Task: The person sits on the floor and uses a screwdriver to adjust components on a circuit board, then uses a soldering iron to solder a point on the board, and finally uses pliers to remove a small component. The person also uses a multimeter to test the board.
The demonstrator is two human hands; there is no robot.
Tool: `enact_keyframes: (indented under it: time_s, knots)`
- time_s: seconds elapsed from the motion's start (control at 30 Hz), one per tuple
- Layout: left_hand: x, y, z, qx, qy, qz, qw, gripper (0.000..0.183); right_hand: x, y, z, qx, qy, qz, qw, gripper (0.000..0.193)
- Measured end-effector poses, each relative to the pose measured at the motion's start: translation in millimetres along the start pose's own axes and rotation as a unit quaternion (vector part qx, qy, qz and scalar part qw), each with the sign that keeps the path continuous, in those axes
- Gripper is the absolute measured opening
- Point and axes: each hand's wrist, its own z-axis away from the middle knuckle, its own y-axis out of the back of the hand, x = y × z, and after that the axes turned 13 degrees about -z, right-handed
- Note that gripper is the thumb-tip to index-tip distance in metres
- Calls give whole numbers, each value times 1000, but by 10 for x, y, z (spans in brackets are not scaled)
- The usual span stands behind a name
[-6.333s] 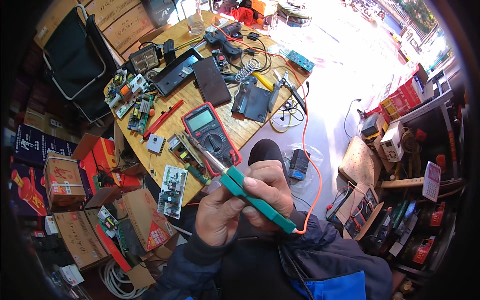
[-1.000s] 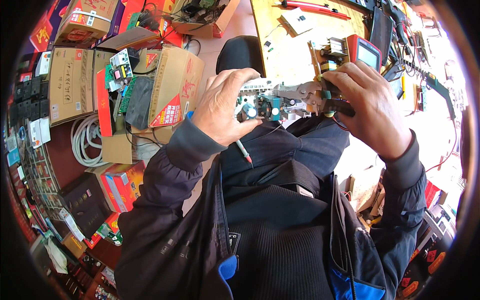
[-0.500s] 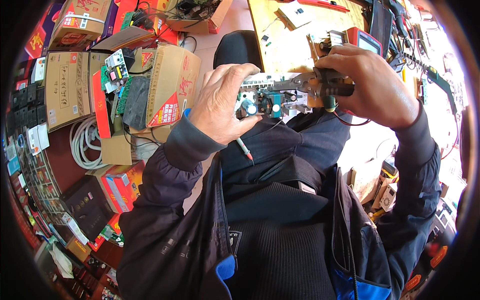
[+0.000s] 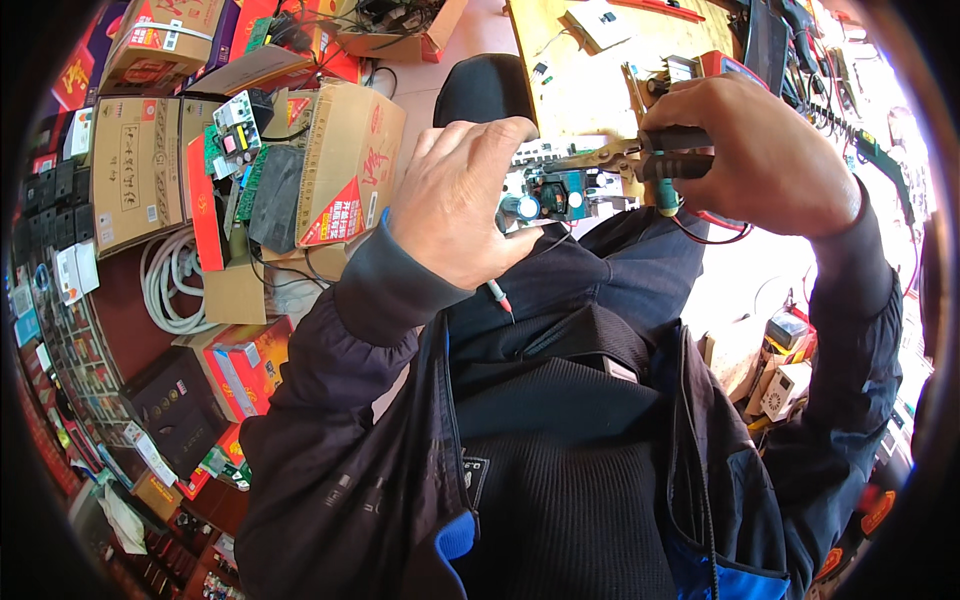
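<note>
My left hand [image 4: 452,205] is closed around the left end of a circuit board [image 4: 553,192] carrying a transformer, capacitors and a metal strip, held above my lap. A probe-like pen with a red tip [image 4: 501,297] sticks out below that hand; how it is held is hidden. In my right hand [image 4: 765,155] is a pair of pliers [image 4: 612,155] with dark handles, its jaws lying over the board's upper edge. Whether the jaws pinch a part, I cannot make out. A teal-handled probe [image 4: 667,195] with a dark wire hangs beneath the right hand's fingers.
Ahead is a wooden bench [image 4: 555,105] with a white box [image 4: 598,27] and small parts. A red meter [image 4: 722,65] stands beyond my right hand. Cardboard boxes [image 4: 355,150] with boards, and a coiled white hose [image 4: 165,285], are at the left.
Both hands, with the board and pliers, have shifted a little to the right. The pliers' jaws still overlap the board's upper edge, and the red-tipped pen has moved along with the left hand.
</note>
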Motion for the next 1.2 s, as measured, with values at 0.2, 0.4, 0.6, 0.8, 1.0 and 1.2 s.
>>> enact_keyframes:
  time_s: [0.2,0.4,0.6,0.8,1.0,1.2]
  knots:
    - [36,18,-18,3,-2,-10,1000,72,-20,1,-48,17,25,-12,999,34]
    - [14,-5,-18,10,0,-8,1000,70,-56,12,-54,-2,9,-19,1000,29]
    - [3,-29,-5,6,0,-8,1000,66,-40,55,-92,-17,3,9,1000,37]
    - [-18,-54,-7,-8,0,7,1000,65,-48,140,-173,-45,-22,25,998,40]
    - [-47,-85,-23,-9,-9,8,1000,67,22,195,-227,-41,-17,-6,999,45]
    - [-77,-131,-56,-7,-12,22,1000,67,84,219,-236,-48,-32,-23,998,46]
